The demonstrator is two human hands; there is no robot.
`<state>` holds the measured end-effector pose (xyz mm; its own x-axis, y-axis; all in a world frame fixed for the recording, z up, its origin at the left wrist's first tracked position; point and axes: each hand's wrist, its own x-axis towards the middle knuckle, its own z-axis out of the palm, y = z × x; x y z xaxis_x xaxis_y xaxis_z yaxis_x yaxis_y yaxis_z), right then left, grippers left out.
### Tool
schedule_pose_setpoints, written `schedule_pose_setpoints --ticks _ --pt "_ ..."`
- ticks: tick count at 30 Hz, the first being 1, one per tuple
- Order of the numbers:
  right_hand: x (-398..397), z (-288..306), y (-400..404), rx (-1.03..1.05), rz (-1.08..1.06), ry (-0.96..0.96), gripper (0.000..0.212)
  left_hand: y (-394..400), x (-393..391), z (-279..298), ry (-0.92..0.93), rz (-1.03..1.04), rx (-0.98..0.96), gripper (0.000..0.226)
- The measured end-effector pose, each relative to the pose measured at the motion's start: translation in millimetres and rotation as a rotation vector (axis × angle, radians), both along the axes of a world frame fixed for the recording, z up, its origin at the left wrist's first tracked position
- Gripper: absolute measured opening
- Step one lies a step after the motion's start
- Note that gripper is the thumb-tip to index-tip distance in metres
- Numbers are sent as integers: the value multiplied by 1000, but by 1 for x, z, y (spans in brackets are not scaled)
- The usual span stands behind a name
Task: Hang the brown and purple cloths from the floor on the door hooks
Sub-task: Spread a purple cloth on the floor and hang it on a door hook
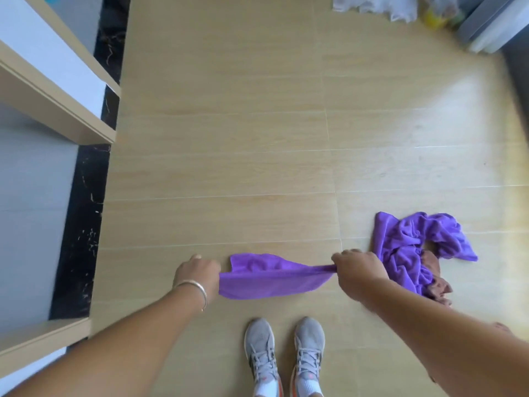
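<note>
Purple cloth stretched between two hands above a wood-look floor, head view.

L to R: pale wooden frames [57,90] w/ white panels stand at far left, edged by a dark marbled strip [83,219]. Left hand [197,275], thin bangle [197,290] on the wrist, grips one end of a purple cloth [266,279] w/ curled fingers; right hand [357,270] pinches the other end, so the hands are well apart and the cloth spans taut between them, off the floor [243,138]. Below the cloth, two grey laced shoes [283,351]. Just R of the right hand, a second purple cloth [412,245] lies crumpled on the floor, w/ a brown cloth [436,279] partly under its lower edge. Top R: white fabric or bags, blurred, beside a grey-white unit.
</note>
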<state>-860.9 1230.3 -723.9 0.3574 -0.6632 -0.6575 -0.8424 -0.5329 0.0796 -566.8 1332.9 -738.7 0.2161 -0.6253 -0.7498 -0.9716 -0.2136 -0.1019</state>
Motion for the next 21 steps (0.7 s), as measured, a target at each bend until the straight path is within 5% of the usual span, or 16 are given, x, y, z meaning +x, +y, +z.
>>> schedule_pose_setpoints --ticks 13,21 --pt "68 167 -199 -345 -171 -298 46 -205 82 191 -47 185 -610 20" --pt "72 217 -234 -548 -131 -497 42 -217 93 247 -40 206 -966 48"
